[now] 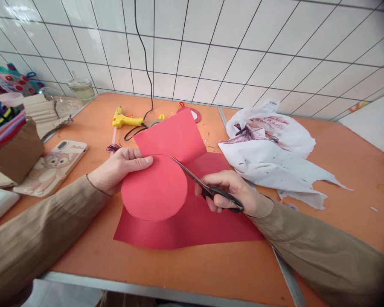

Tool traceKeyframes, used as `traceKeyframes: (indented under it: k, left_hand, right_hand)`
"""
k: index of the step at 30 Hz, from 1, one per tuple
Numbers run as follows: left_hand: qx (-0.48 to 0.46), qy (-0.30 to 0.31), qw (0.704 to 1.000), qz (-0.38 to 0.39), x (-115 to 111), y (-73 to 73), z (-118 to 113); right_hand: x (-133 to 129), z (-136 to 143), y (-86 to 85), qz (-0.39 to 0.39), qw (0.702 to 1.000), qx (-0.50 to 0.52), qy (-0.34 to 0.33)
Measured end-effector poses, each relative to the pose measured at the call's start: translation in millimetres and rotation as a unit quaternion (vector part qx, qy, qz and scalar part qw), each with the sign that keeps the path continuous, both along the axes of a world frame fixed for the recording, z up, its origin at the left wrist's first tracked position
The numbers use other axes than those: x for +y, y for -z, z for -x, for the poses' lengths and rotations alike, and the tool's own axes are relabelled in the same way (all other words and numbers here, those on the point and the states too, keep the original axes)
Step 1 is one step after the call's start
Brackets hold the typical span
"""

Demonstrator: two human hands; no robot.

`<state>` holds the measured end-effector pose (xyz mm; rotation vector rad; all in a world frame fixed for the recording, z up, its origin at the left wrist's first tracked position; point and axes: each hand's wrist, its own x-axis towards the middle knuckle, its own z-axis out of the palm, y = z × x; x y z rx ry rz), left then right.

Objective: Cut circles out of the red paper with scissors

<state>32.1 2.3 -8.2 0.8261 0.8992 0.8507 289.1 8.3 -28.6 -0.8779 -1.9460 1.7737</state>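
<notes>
A red paper (pixel 153 192) with a round outline is pinched in my left hand (pixel 124 168), thumb on top near the circle's upper left edge. My right hand (pixel 232 192) is wrapped round the black handles of a pair of scissors (pixel 208 189). The blades point up and left, their tip at the circle's upper right edge. Behind the circle, part of the same paper folds up and away. Beneath lies a larger, darker red sheet (pixel 192 228) on the orange table (pixel 92 251).
A yellow glue gun (pixel 126 119) with a black cord lies behind my left hand. White cloth and a plastic bag (pixel 275 149) lie to the right. On the left are a phone (pixel 53 166), a cardboard box (pixel 19 149) and a cup (pixel 81 89). A tiled wall stands behind.
</notes>
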Motion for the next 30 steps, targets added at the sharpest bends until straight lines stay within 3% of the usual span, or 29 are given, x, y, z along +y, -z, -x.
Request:
traceKeyframes:
  k: [6, 15, 30]
  left_hand:
    - [0.011, -0.008, 1.000, 0.001, -2.0, -4.0, -1.5]
    - [-0.001, 0.005, 1.000, -0.012, 2.0, 3.3, 1.8]
    - [0.005, 0.011, 1.000, -0.005, 2.1, 2.7, 2.2]
  right_hand:
    - [0.1, -0.7, 0.5, 0.000, 1.000, 0.003, -0.004]
    - [0.0, -0.6, 0.7, -0.004, 1.000, 0.004, -0.004]
    - [-0.2, -1.3, 1.0, -0.002, 1.000, 0.008, -0.007]
